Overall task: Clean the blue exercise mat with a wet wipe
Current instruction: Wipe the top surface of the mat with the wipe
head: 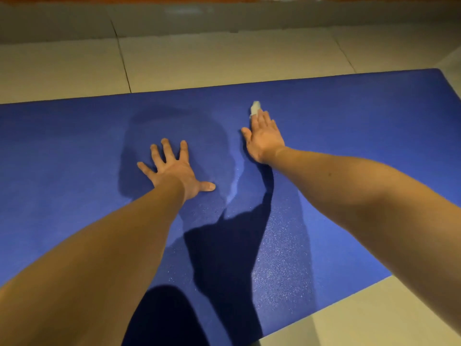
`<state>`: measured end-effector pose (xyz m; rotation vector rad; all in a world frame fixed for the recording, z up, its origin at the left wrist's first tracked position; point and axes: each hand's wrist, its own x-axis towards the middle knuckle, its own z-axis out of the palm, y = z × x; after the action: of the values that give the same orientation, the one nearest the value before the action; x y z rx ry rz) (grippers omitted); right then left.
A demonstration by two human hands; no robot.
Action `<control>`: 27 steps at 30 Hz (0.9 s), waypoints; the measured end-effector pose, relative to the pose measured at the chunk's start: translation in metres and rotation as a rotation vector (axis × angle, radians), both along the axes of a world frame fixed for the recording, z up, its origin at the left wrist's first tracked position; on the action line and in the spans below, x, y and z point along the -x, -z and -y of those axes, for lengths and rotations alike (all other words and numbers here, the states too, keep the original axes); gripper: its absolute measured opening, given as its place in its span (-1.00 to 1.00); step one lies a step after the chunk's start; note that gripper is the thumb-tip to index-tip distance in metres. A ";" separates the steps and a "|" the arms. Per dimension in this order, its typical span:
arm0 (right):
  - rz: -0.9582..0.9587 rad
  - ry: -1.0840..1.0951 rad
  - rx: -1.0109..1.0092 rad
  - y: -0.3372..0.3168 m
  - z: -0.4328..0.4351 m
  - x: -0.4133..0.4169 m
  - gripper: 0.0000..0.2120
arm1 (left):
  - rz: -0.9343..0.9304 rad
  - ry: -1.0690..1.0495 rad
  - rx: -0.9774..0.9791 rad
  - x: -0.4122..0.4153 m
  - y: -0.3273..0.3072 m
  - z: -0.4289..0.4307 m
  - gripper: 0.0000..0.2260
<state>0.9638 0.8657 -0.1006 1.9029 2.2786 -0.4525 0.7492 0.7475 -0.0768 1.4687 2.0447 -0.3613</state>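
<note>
Fingers (pixel 167 149) of left hand (pixel 175 172) splay on grainy mat (pixel 74 146); right hand (pixel 264 138) flat-fingered on crumpled wipe (pixel 255 108).

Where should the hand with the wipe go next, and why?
Probably slide the right hand, pressing the wet wipe, rightward across the blue mat. The darker, damp-looking patch lies to its left, near the flat left hand, so the right side looks unwiped.

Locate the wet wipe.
Head view: the wet wipe peeks out under the right hand, on the blue exercise mat near its far edge, right of centre.
</note>
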 end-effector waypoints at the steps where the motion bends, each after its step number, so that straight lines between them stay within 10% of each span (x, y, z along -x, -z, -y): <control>1: 0.028 0.065 0.036 -0.001 -0.004 0.006 -0.33 | -0.002 0.000 0.001 0.000 0.000 0.000 0.26; 12: -0.154 -0.408 -0.048 0.008 0.022 0.036 -0.35 | -0.024 -0.010 0.022 -0.002 -0.001 -0.004 0.26; 20: -0.031 0.104 -0.001 0.004 -0.032 0.034 -0.32 | -0.005 -0.001 0.012 -0.002 0.000 -0.002 0.25; 27: -0.160 -0.380 -0.047 0.007 -0.007 0.073 -0.36 | -0.006 -0.005 -0.016 -0.001 0.006 -0.002 0.25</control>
<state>0.8904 0.8731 -0.1078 1.4430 2.6933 -0.5168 0.7504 0.7491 -0.0825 1.4736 2.0604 -0.3486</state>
